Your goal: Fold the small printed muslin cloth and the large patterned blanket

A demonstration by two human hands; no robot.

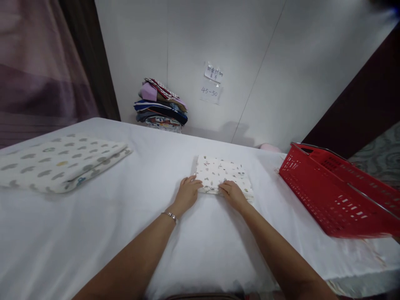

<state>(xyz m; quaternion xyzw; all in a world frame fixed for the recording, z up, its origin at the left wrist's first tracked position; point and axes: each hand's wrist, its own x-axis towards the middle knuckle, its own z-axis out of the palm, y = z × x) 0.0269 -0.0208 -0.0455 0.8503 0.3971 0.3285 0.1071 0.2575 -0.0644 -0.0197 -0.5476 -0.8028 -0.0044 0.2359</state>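
A small folded cloth, white with a scattered print of little grey, brown and red figures, lies flat on the white-covered table. My left hand, with a silver bracelet at the wrist, holds its near left corner, fingers bent over the edge. Along the near edge, right of the middle, my right hand grips the layers with its fingers on top; the thumb is mostly hidden. Farther left rests a larger folded cloth, cream with grey cloud shapes, apart from both hands.
On the right stands a red plastic basket with metal handles. A stack of folded fabrics sits by the back wall, left of two paper signs. White sheeting covers the table. A pinkish curtain hangs at the left.
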